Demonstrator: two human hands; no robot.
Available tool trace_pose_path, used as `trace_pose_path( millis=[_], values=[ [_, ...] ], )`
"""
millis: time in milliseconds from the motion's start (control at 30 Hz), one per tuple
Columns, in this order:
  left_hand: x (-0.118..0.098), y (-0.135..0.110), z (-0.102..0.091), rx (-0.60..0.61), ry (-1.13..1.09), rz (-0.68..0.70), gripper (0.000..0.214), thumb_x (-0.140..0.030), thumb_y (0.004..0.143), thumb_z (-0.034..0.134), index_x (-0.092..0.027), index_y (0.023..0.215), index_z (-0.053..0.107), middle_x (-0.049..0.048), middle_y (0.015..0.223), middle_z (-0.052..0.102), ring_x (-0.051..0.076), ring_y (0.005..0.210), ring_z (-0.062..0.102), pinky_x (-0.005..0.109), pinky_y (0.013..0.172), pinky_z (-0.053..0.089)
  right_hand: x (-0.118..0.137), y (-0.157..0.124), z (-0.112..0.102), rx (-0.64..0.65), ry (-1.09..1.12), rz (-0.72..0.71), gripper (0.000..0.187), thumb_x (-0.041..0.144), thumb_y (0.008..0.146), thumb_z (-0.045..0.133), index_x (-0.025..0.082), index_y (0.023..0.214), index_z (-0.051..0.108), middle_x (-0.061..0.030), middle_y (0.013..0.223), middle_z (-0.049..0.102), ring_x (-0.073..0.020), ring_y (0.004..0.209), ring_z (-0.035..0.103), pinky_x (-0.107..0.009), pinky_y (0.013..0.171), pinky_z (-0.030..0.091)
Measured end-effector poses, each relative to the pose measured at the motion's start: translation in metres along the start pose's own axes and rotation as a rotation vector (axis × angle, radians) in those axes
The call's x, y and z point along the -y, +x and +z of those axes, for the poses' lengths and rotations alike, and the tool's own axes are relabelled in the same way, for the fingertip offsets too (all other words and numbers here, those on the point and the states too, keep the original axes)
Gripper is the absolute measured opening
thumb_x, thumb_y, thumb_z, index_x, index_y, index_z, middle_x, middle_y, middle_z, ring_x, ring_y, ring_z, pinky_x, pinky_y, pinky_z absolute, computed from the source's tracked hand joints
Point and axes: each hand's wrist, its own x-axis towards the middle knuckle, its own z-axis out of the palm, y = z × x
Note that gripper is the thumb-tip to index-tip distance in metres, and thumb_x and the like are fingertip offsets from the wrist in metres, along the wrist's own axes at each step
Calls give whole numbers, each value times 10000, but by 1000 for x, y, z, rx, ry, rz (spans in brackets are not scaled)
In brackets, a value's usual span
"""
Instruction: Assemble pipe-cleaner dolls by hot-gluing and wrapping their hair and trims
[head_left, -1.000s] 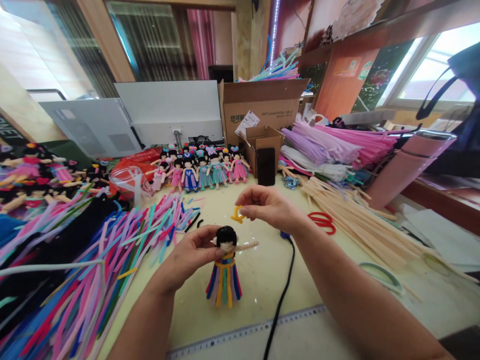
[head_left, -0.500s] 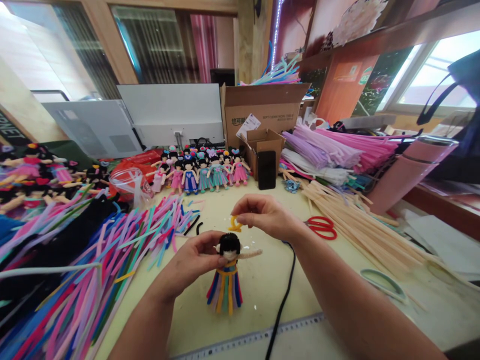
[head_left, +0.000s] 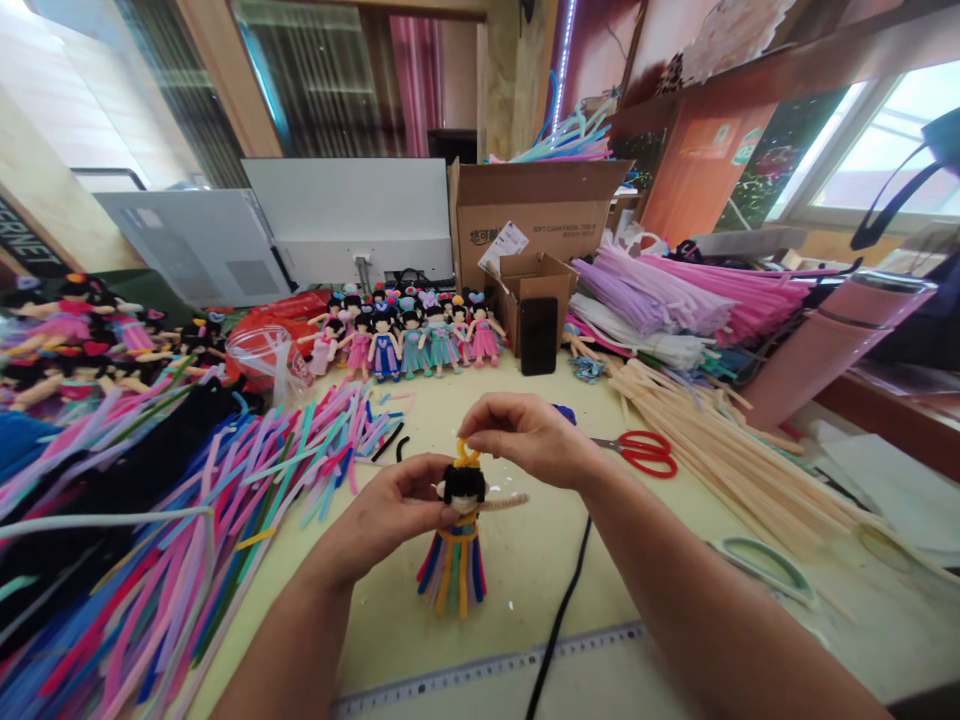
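Observation:
A small pipe-cleaner doll (head_left: 454, 560) with black hair and a skirt of blue, yellow, purple and red strips stands upright over the table. My left hand (head_left: 401, 500) is closed on the doll's head from the left side. In my right hand (head_left: 517, 435) the fingertips pinch a bent yellow pipe-cleaner piece (head_left: 466, 456), shaped in loops. That piece sits right at the top of the doll's black hair. One beige arm of the doll sticks out to the right.
Loose coloured pipe cleaners (head_left: 247, 480) cover the left side. Finished dolls (head_left: 420, 335) stand behind, beside a phone (head_left: 538, 336). Red-handled scissors (head_left: 646, 453) and beige pipe cleaners (head_left: 712, 460) lie at right. A ruler (head_left: 510, 665) and black cord (head_left: 564, 610) lie in front.
My right hand has lowered the yellow piece from just above the doll's head onto the top of its hair. My left hand keeps its hold on the doll.

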Motion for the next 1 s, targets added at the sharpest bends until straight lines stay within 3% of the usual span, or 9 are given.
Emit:
trace_pose_path(
  millis=[500,767,1000],
  values=[
    [-2,0,2,13,-56,13,337,-226,617,776,-178,935,674,39,903,700,204,823,626,365,792,505,0,-1,4,-27,-196,-78,87,101,761,586,174,750,634,10,723,643,-112,682,572,-238,641,444],
    [2,1,1,20,-37,25,335,-225,639,768,-184,955,667,36,890,695,199,813,619,332,738,491,1,-3,4,-37,-372,-155,124,75,778,565,178,749,630,-1,759,644,-113,704,557,-240,658,420],
    [7,3,1,13,-20,19,350,-274,653,788,-184,962,652,36,889,684,185,777,624,312,705,489,0,-3,4,-20,-396,-141,130,59,774,574,175,744,625,7,749,637,-106,694,550,-230,649,407]
  ],
)
